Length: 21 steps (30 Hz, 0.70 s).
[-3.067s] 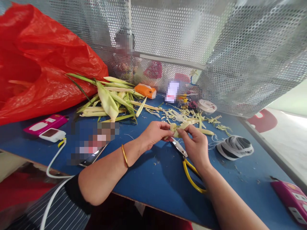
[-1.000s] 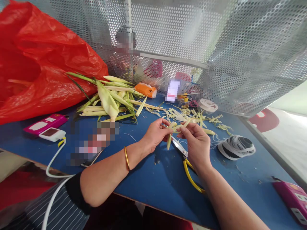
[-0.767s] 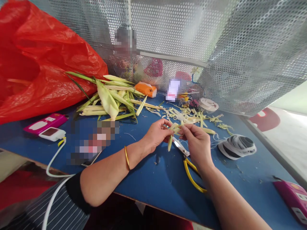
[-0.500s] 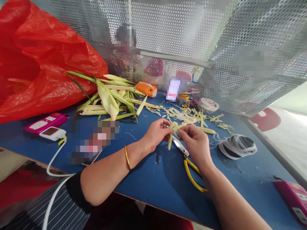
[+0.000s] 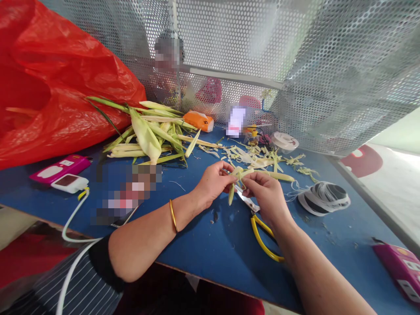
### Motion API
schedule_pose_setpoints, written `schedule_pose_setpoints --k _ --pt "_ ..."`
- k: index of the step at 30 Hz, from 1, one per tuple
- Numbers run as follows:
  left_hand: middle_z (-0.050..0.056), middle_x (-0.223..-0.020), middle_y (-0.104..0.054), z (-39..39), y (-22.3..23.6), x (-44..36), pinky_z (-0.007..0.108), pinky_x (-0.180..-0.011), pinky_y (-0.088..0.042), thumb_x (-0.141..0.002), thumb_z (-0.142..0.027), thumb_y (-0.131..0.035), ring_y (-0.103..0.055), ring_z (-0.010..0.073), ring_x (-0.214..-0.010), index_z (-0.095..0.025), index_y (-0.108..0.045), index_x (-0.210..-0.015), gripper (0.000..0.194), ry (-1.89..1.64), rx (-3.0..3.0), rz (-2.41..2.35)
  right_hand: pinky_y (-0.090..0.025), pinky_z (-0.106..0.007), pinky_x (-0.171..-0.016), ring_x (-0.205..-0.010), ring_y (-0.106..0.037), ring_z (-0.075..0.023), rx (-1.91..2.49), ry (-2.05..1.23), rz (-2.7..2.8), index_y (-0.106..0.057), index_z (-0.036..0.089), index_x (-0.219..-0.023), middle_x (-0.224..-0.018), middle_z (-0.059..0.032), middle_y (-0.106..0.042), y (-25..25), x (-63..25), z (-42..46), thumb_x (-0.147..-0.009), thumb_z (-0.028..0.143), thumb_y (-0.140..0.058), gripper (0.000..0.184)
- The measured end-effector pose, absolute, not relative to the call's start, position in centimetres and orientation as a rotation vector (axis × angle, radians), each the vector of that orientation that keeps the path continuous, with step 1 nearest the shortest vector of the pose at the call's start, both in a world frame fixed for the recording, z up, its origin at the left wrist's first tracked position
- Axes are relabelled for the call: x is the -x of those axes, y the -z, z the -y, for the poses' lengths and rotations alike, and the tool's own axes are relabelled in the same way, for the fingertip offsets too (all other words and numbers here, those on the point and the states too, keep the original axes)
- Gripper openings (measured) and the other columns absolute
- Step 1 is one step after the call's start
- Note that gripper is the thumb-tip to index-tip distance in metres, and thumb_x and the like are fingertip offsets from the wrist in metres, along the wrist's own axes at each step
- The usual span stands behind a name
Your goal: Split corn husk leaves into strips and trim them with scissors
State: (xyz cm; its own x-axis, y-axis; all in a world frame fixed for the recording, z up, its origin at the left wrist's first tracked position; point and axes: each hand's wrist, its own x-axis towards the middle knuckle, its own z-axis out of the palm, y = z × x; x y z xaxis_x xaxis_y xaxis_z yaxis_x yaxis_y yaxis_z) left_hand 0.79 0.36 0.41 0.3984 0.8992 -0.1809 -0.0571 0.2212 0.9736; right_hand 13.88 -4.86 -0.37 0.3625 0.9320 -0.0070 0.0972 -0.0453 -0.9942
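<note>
Between my two hands is a folded strip of pale green corn husk (image 5: 231,192). My left hand (image 5: 215,183) pinches it, with one end hanging below the fingers. My right hand (image 5: 264,192) closes its thumb and fingertips on the husk from the other side. Under my hands lie scissors (image 5: 267,243) with yellow handles, their blades partly hidden. Just beyond, trimmed husk scraps (image 5: 244,156) are strewn on the blue table (image 5: 210,253). A spool of white thread (image 5: 323,199) lies to the right, loose strands trailing toward the husks.
At the left, a pile of corn husks (image 5: 146,135) sits before a large red plastic bag (image 5: 72,83). An orange tissue pack (image 5: 198,121), a roll of white tape (image 5: 285,141) and magenta power strips (image 5: 61,168) are around. A perforated metal screen (image 5: 229,39) stands behind.
Both hands keep their pinch on the husk strip, with only a slight shift of the fingers. The whole view has moved a little; the things on the table stay put.
</note>
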Motion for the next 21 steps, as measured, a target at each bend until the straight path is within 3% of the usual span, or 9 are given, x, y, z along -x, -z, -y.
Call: schedule_pose_setpoints --k 17,21 --pt "-0.008 -0.054 -0.052 -0.6 1.0 -0.7 0.020 -0.048 -0.044 -0.076 -0.014 -0.065 -0.058 0.0094 -0.046 -0.019 -0.055 -0.082 0.012 -0.943 -1.473 -0.874 -0.042 -0.025 -0.050 -0.044 -0.053 -0.0118 1.522 -0.872 0.983 -0.060 0.019 -0.062 -0.047 0.0047 -0.056 0.3 -13.8 5.0 -0.063 0.032 -0.068 0.016" --pt "-0.008 -0.055 -0.053 -0.6 1.1 -0.6 0.019 -0.048 -0.042 -0.076 -0.019 -0.066 -0.059 0.0098 -0.048 -0.019 -0.055 -0.083 0.013 -0.939 -1.551 -0.895 -0.042 -0.026 -0.052 -0.046 -0.054 -0.0118 1.498 -0.804 1.062 -0.060 0.019 -0.065 -0.051 0.0039 -0.057 0.7 -13.9 5.0 -0.069 0.033 -0.067 0.017"
